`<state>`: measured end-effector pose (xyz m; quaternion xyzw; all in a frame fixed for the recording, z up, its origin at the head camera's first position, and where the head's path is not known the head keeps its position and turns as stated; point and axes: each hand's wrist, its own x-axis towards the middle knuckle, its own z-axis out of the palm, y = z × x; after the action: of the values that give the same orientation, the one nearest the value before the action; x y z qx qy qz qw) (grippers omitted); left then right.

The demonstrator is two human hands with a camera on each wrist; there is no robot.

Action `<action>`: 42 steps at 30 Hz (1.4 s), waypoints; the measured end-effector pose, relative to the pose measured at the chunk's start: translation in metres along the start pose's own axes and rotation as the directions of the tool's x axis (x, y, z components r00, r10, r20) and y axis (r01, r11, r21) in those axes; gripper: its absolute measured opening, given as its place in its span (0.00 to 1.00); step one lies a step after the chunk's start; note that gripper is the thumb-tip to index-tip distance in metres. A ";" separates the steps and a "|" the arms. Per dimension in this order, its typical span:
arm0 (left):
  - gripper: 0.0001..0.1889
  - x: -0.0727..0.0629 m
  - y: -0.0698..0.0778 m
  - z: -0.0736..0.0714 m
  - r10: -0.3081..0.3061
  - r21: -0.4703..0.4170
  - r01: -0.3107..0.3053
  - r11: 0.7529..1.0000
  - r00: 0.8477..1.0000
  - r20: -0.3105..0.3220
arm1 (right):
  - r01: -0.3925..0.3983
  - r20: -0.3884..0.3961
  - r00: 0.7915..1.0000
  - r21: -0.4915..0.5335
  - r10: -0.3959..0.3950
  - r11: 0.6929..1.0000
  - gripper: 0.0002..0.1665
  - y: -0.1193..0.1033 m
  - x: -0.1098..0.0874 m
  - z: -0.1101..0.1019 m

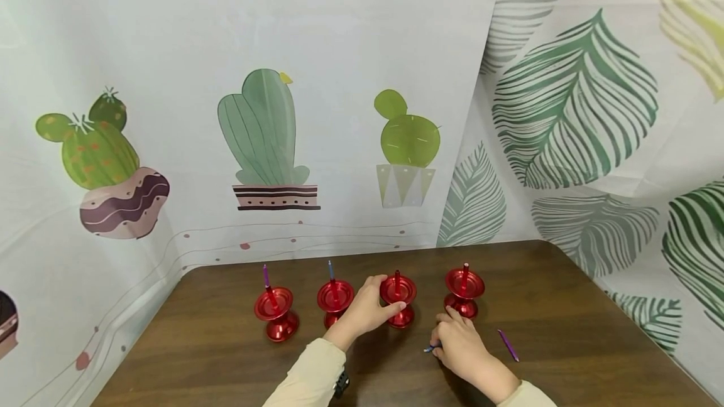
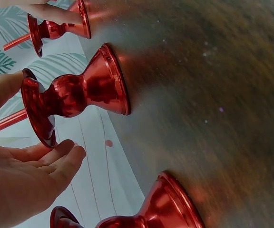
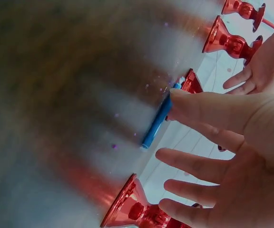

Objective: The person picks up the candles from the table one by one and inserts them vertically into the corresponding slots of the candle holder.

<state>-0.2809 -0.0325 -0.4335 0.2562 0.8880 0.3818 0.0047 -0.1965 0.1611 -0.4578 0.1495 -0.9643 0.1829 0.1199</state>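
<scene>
My left hand grips the dish rim of a red metal candle holder, third from the left, its thumb on one side and fingers on the other. That holder stands upright on the table, its red centre tube bare. Low over the tabletop in front of it, my right hand pinches a slim blue candle near one end between thumb and index finger. The other right fingers extend loosely. A fourth red holder, also with a bare tube, stands just beyond the right hand.
On the left, one red holder carries a purple candle. Beside it another holder carries a blue candle. A purple candle lies on the brown table right of my right hand. A printed cloth hangs behind.
</scene>
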 end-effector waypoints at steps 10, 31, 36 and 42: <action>0.36 0.000 -0.002 0.000 0.007 0.007 -0.007 1.000 1.000 -0.009 | 0.157 -0.036 0.987 -0.044 -0.159 0.987 0.20 0.001 0.000 0.002; 0.36 0.000 0.001 0.001 0.006 0.008 -0.006 1.000 1.000 -0.010 | 0.213 0.081 0.971 0.144 -0.226 0.966 0.14 0.000 0.017 -0.032; 0.36 0.000 0.000 0.001 0.005 0.013 -0.005 1.000 1.000 -0.010 | 0.146 0.072 0.983 0.266 -0.171 0.953 0.10 0.000 0.027 -0.042; 0.36 0.000 -0.002 0.002 0.018 0.014 -0.018 1.000 1.000 -0.018 | 0.112 -0.056 0.994 0.384 -0.098 0.916 0.07 -0.003 0.041 -0.042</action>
<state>-0.2816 -0.0323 -0.4356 0.2606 0.8883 0.3779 -0.0083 -0.2259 0.1650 -0.4077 0.2182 -0.8976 0.3655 0.1147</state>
